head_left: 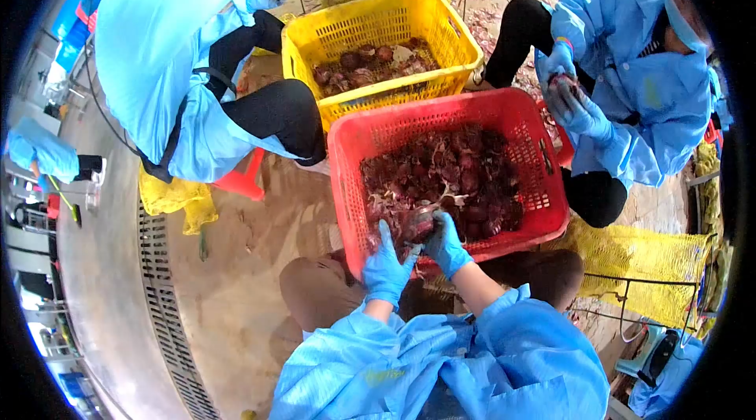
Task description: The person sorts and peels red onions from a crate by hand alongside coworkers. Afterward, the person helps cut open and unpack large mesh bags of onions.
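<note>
My left hand (387,270), in a blue glove, is at the near side of a red plastic crate (346,176), its fingers and thumb around one side of a red onion (417,226). My right hand (447,247), gloved the same way, grips the onion from the other side. Loose dry skin hangs about it. Below and beyond my hands, the crate holds a heap of red onions (472,176) with roots and peeled skins. Part of the held onion is hidden by my fingers.
A yellow crate (457,46) with some onions stands behind the red one. One co-worker (181,65) sits at the left; another (630,89) at the right holds an onion. Yellow mesh bags (646,262) hang at the right. A floor drain (161,302) runs along the left.
</note>
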### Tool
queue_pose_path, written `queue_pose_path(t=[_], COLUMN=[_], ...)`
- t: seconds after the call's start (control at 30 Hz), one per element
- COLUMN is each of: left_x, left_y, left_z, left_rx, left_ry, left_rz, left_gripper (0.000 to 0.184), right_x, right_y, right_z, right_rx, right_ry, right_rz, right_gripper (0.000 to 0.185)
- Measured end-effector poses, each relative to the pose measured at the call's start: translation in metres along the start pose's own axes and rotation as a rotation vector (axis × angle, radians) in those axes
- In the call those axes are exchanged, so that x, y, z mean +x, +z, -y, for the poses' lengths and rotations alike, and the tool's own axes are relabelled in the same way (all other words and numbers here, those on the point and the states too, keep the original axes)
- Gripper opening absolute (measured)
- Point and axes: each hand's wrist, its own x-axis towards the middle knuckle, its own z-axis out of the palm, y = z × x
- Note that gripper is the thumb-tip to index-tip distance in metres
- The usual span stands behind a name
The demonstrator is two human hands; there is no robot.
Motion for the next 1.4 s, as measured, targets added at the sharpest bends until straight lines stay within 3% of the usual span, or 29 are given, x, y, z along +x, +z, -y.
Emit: queue_pose_path(t=[0.03,0.1,0.17,0.2,0.23,0.27,0.3,0.33,0.37,0.43,0.5,0.57,0.6,0.67,0.73,0.77,0.83,0.97,1.03,1.07,1.17,1.23,1.3,1.4], left_x=[0.0,0.001,0.002,0.002,0.002,0.003,0.003,0.005,0.007,0.006,0.006,0.008,0.012,0.012,0.013,0.015,0.015,0.019,0.017,0.018,0.019,0.016,0.013,0.012], left_y=[-0.005,-0.014,-0.021,-0.015,-0.014,-0.014,-0.014,-0.016,-0.014,-0.007,0.0,-0.006,-0.017,-0.013,-0.014,-0.018,-0.015,-0.011,-0.01,-0.012,-0.015,-0.012,-0.009,-0.012], left_z=[-0.004,-0.009,-0.011,-0.008,-0.007,-0.008,-0.009,-0.011,-0.011,-0.007,-0.002,-0.006,-0.015,-0.013,-0.015,-0.019,-0.018,-0.017,-0.017,-0.016,-0.018,-0.015,-0.014,-0.014], left_rx=[0.024,0.041,0.002,-0.009,-0.003,0.022,0.047,0.026,0.029,0.021,0.011,0.023,0.071,0.072,0.074,0.104,0.14,0.112,0.13,0.133,0.113,0.109,0.099,0.091], left_ry=[-0.051,-0.054,-0.076,-0.053,-0.065,-0.071,-0.075,-0.071,-0.073,-0.054,-0.046,-0.033,-0.102,-0.086,-0.066,-0.085,-0.107,-0.086,-0.079,-0.082,-0.102,-0.094,-0.085,-0.07], left_rz=[0.009,0.026,0.151,0.09,0.103,0.117,0.131,0.11,0.114,0.089,0.08,0.117,0.228,0.217,0.204,0.241,0.275,0.247,0.245,0.25,0.321,0.307,0.289,0.237], left_gripper=[0.094,0.093,0.09,0.089,0.089,0.089,0.088,0.087,0.087,0.085,0.082,0.079,0.077,0.076,0.075,0.073,0.072,0.07,0.069,0.069,0.068,0.067,0.067,0.068], right_x=[-0.02,0.029,0.06,0.051,0.032,0.033,0.045,0.052,0.064,0.083,0.11,0.134,0.132,0.141,0.159,0.165,0.16,0.181,0.207,0.201,0.175,0.144,0.104,0.055], right_y=[0.048,0.028,0.081,0.119,0.159,0.172,0.184,0.194,0.183,0.144,0.07,-0.026,-0.051,-0.105,-0.151,-0.158,-0.126,-0.101,-0.144,-0.138,-0.117,-0.105,-0.063,-0.013], right_z=[0.02,0.048,0.091,0.118,0.137,0.16,0.179,0.195,0.209,0.224,0.221,0.211,0.201,0.185,0.173,0.173,0.178,0.175,0.157,0.155,0.148,0.131,0.125,0.109], right_rx=[-0.007,0.08,0.133,-0.102,-0.091,-0.175,-0.169,-0.251,-0.464,-0.736,-0.963,-1.437,-1.478,-1.513,-1.651,-1.647,-1.584,-1.578,-1.7,-1.698,-1.565,-1.261,-1.149,-0.97], right_ry=[-0.026,-0.071,-0.044,-0.149,-0.261,-0.296,-0.372,-0.448,-0.581,-0.685,-0.611,-0.582,-0.505,-0.407,-0.5,-0.493,-0.371,-0.142,-0.395,-0.387,-0.463,-0.571,-0.702,-0.699], right_rz=[-0.159,0.64,0.755,0.541,0.393,0.359,0.387,0.247,0.246,0.082,-0.127,-0.247,-0.363,-0.48,-0.829,-0.827,-0.753,-0.588,-0.843,-0.842,-0.656,-0.48,-0.196,-0.108], right_gripper=[0.033,0.024,0.027,0.03,0.042,0.044,0.059,0.057,0.052,0.041,0.034,0.035,0.033,0.033,0.038,0.038,0.068,0.079,0.078,0.078,0.083,0.088,0.094,0.098])
